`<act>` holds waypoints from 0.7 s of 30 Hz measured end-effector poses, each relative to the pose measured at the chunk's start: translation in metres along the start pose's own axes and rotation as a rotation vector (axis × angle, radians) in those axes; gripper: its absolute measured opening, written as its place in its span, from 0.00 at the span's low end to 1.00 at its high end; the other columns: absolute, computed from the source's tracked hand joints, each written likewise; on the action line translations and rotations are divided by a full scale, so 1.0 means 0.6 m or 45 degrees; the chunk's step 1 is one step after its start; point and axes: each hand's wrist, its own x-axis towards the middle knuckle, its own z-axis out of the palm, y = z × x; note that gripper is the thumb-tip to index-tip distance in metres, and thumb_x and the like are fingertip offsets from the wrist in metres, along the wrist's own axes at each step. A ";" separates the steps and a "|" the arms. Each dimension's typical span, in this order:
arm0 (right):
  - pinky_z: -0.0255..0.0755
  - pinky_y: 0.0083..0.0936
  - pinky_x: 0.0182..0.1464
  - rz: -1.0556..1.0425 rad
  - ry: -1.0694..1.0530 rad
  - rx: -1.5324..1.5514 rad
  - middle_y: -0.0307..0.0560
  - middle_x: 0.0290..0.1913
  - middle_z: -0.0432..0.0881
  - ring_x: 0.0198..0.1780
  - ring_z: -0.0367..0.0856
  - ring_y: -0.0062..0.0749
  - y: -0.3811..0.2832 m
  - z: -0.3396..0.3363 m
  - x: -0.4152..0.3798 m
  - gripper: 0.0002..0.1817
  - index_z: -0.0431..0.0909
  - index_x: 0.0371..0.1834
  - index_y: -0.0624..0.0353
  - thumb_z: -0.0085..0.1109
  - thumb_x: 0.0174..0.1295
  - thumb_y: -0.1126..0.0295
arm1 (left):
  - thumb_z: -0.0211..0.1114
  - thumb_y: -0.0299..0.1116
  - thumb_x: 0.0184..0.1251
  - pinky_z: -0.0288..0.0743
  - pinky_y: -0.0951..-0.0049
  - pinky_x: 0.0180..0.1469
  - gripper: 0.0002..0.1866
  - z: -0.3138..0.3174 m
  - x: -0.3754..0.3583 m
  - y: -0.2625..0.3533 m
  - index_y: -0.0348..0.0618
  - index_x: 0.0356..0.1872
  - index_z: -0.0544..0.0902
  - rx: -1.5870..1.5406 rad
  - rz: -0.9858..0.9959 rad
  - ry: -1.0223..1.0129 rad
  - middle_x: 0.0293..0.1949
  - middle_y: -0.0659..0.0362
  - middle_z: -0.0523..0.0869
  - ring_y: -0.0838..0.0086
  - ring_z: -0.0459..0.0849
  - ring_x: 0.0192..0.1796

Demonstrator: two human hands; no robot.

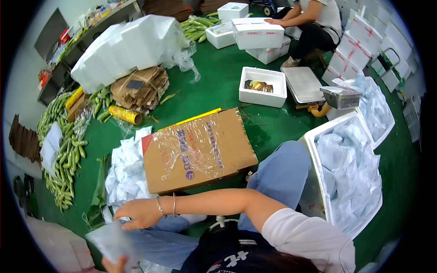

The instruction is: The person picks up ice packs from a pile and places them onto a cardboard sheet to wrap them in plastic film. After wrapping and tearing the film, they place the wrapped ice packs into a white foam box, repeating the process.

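My right hand point(136, 214), with two thin bracelets on its wrist, reaches across my lap to the lower left. Its fingers hang over the top edge of a clear plastic bag point(108, 240), which is blurred, so I cannot tell whether they pinch it. My left hand point(114, 265) shows only at the bottom edge and holds that bag from below. Just beyond my right hand lies a pile of white foam net sleeves point(125, 170), beside a flattened cardboard box point(200, 150) covered with clear film.
A foam box of white packets point(350, 173) stands right of my knee. A heap of green cucumbers point(63, 150) lies at the left. An open foam box point(262, 86), a scale point(339, 96) and stacked foam lids point(127, 48) are farther off. Another person point(314, 20) sits at the back.
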 end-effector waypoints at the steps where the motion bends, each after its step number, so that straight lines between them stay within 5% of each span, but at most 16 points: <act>1: 0.73 0.38 0.42 0.118 -0.017 -0.492 0.62 0.39 0.82 0.40 0.81 0.48 0.024 0.000 -0.010 0.18 0.81 0.39 0.64 0.54 0.63 0.57 | 0.63 0.42 0.62 0.73 0.62 0.58 0.29 -0.030 0.001 -0.038 0.29 0.58 0.75 -0.070 -0.067 0.317 0.55 0.43 0.80 0.56 0.80 0.55; 4: 0.72 0.42 0.34 0.320 -0.254 -0.354 0.62 0.24 0.79 0.28 0.80 0.48 0.103 -0.026 -0.062 0.20 0.79 0.25 0.67 0.53 0.63 0.58 | 0.68 0.46 0.56 0.75 0.62 0.53 0.33 -0.188 -0.054 -0.183 0.32 0.58 0.75 0.041 -0.316 0.876 0.51 0.45 0.82 0.57 0.82 0.51; 6: 0.76 0.35 0.38 0.507 0.018 -0.542 0.57 0.33 0.84 0.34 0.83 0.38 0.115 -0.059 -0.070 0.15 0.82 0.37 0.65 0.55 0.62 0.62 | 0.72 0.49 0.52 0.77 0.62 0.49 0.36 -0.303 -0.168 -0.289 0.34 0.58 0.75 0.210 -0.597 1.200 0.48 0.46 0.84 0.58 0.84 0.48; 7: 0.77 0.30 0.43 0.652 0.201 -0.269 0.52 0.37 0.85 0.39 0.84 0.34 0.114 -0.080 -0.080 0.14 0.81 0.42 0.64 0.57 0.62 0.63 | 0.74 0.50 0.49 0.78 0.62 0.47 0.38 -0.347 -0.244 -0.336 0.35 0.59 0.75 0.348 -0.793 1.313 0.47 0.47 0.85 0.59 0.85 0.46; 9: 0.76 0.26 0.47 0.613 0.182 -0.204 0.48 0.37 0.85 0.40 0.83 0.29 0.116 -0.131 -0.086 0.14 0.82 0.42 0.65 0.58 0.63 0.64 | 0.68 0.55 0.55 0.76 0.57 0.50 0.38 -0.330 -0.391 -0.378 0.42 0.63 0.73 1.163 -1.073 1.601 0.49 0.44 0.84 0.48 0.83 0.48; 11: 0.76 0.25 0.43 0.770 0.353 -0.194 0.46 0.34 0.85 0.39 0.83 0.27 0.161 -0.166 -0.098 0.14 0.81 0.42 0.67 0.56 0.64 0.67 | 0.66 0.52 0.57 0.73 0.54 0.54 0.33 -0.316 -0.528 -0.479 0.47 0.62 0.73 1.229 -1.351 1.680 0.52 0.44 0.83 0.46 0.80 0.53; 13: 0.76 0.22 0.43 0.793 0.495 -0.261 0.46 0.34 0.85 0.39 0.83 0.25 0.161 -0.167 -0.096 0.11 0.80 0.42 0.68 0.56 0.64 0.70 | 0.67 0.44 0.57 0.70 0.55 0.58 0.31 -0.187 -0.472 -0.394 0.44 0.61 0.74 1.260 -1.877 1.919 0.53 0.46 0.81 0.48 0.77 0.56; 15: 0.75 0.21 0.43 0.783 0.529 -0.357 0.45 0.35 0.84 0.38 0.83 0.25 0.184 -0.161 -0.100 0.10 0.80 0.41 0.68 0.57 0.63 0.72 | 0.67 0.33 0.55 0.65 0.55 0.63 0.29 -0.163 -0.483 -0.471 0.38 0.60 0.73 1.441 -1.259 1.688 0.55 0.47 0.78 0.50 0.75 0.59; 16: 0.75 0.20 0.43 0.765 0.498 -0.395 0.45 0.35 0.84 0.38 0.83 0.25 0.200 -0.151 -0.107 0.10 0.80 0.42 0.68 0.58 0.63 0.72 | 0.65 0.25 0.54 0.64 0.58 0.65 0.27 -0.142 -0.428 -0.499 0.33 0.58 0.73 1.332 -0.667 1.802 0.55 0.46 0.78 0.52 0.75 0.58; 17: 0.75 0.21 0.43 0.797 0.459 -0.329 0.45 0.35 0.84 0.38 0.82 0.25 0.208 -0.136 -0.111 0.10 0.79 0.42 0.68 0.59 0.63 0.72 | 0.63 0.23 0.56 0.65 0.60 0.64 0.24 -0.116 -0.327 -0.455 0.32 0.56 0.74 1.096 -0.400 1.695 0.53 0.47 0.79 0.55 0.75 0.57; 18: 0.75 0.21 0.43 0.828 0.425 -0.265 0.46 0.36 0.84 0.38 0.82 0.24 0.218 -0.121 -0.115 0.10 0.79 0.43 0.68 0.59 0.63 0.72 | 0.64 0.24 0.56 0.65 0.62 0.63 0.21 -0.085 -0.211 -0.413 0.33 0.53 0.75 0.694 -0.244 1.708 0.50 0.48 0.79 0.56 0.75 0.55; 21: 0.75 0.21 0.43 0.982 0.331 -0.376 0.46 0.36 0.84 0.39 0.82 0.25 0.226 -0.099 -0.125 0.10 0.77 0.45 0.69 0.57 0.65 0.73 | 0.69 0.31 0.57 0.71 0.65 0.54 0.18 -0.013 0.064 -0.405 0.34 0.46 0.77 0.245 -0.131 1.087 0.44 0.50 0.80 0.63 0.79 0.48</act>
